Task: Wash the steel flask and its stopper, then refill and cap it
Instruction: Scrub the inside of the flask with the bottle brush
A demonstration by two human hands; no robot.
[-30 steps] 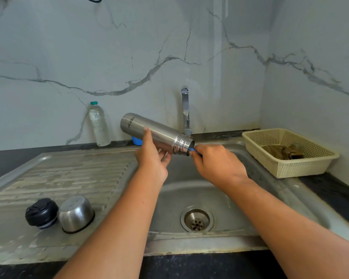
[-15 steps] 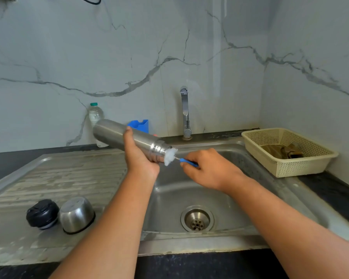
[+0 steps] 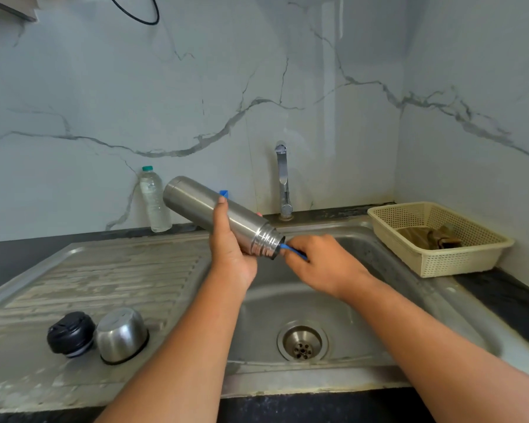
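You're mid-scrub: left grip [image 3: 231, 254] clamped round the flask [image 3: 205, 206] tilted over the sink [image 3: 287, 309], right grip [image 3: 324, 264] pinching the brush handle [image 3: 290, 250] sticking out its mouth, so rinsing probably comes next.

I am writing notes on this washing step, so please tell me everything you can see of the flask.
The flask is a slim cylinder of brushed steel with a shinier threaded neck. It is uncapped and tilted, base up to the left, mouth down to the right, over the sink. The left hand grips its middle. A blue handle, pinched by the right hand, enters its mouth; the handle's far end is hidden inside.
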